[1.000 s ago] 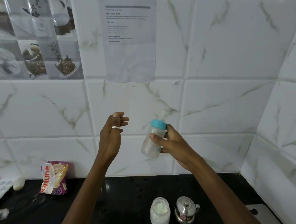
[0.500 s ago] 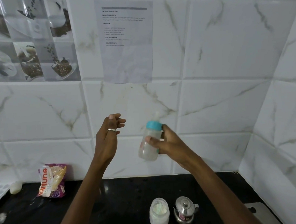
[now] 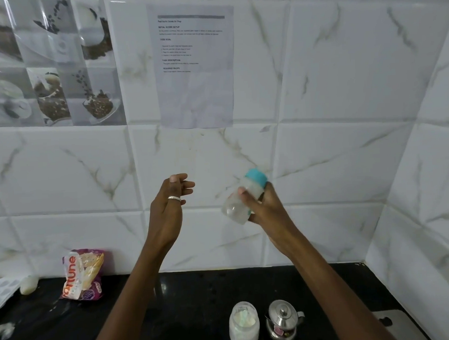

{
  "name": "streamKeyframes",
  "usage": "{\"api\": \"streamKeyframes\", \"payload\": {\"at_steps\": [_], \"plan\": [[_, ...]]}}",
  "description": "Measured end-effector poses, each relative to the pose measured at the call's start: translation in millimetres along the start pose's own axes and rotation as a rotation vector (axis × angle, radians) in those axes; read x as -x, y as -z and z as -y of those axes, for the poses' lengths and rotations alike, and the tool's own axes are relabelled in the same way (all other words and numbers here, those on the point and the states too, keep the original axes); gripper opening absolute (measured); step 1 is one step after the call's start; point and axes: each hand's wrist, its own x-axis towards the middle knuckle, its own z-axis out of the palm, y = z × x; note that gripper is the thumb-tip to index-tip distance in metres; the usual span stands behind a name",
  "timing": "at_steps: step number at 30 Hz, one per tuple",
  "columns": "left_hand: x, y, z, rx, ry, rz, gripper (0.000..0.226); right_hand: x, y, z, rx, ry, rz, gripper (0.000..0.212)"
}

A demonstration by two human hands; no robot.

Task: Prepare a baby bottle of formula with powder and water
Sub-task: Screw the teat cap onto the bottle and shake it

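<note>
Your right hand [image 3: 266, 210] gripped the translucent plastic baby bottle with the teal screw collar [image 3: 233, 208]. Thumb and fingers were curled round its body, and the bottle was held tilted in the air above the black stone surface [image 3: 186, 301]. Your left hand [image 3: 166, 214] was raised beside the bottle, apart from it, with fingers loosely spread and holding nothing. The bottle was capped and blurred, so the step in hand was probably mixing by shaking. Below stood the clear jar of white powder [image 3: 244, 324] and, just beside it, the small lidded steel pot [image 3: 283, 320]. The next move would call for confirming that the powder had dissolved, then setting the bottle upright on the surface.
</note>
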Motion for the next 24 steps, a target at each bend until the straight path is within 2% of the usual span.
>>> {"api": "streamKeyframes", "payload": {"at_steps": [2,3,6,7,10,11,12,14,15,16,19,20,23,24], "plan": [[-2,1,-1,0.006,0.003,-0.008,0.045,2,1,-1,0.176,-0.025,0.127,0.049],[-2,1,-1,0.010,0.003,-0.008,0.044,2,2,0,0.178,-0.017,0.122,0.047],[0,0,-4,0.012,0.004,0.001,0.043,-3,6,11,-0.089,0.046,-0.074,0.034],[0,0,-4,0.012,0.005,0.001,0.043,-4,7,11,-0.089,0.067,-0.093,0.031],[0,1,-5,0.009,0.008,-0.012,0.042,0,6,9,0.207,0.035,0.118,0.042],[-1,0,-5,0.010,0.007,-0.015,0.043,2,5,8,0.222,0.011,0.152,0.046],[0,0,-5,0.010,0.005,-0.013,0.043,1,6,8,0.189,0.014,0.146,0.046],[1,-2,-7,0.008,0.000,-0.003,0.045,-1,7,14,-0.071,0.024,0.000,0.044],[2,-3,-8,0.005,-0.001,-0.001,0.046,-3,8,13,-0.121,0.044,-0.040,0.044],[3,-2,-9,0.002,0.000,-0.002,0.046,-2,9,13,-0.095,0.050,-0.025,0.045],[2,-2,-9,-0.001,-0.003,-0.007,0.046,5,7,7,0.216,-0.022,0.182,0.054],[2,-2,-8,0.002,-0.001,-0.008,0.046,5,8,6,0.224,-0.010,0.184,0.055],[5,-3,-10,0.009,0.003,0.002,0.045,1,9,13,-0.092,0.058,-0.030,0.051],[5,-2,-11,0.007,0.004,0.001,0.045,-1,10,13,-0.085,0.079,-0.045,0.051]]}}
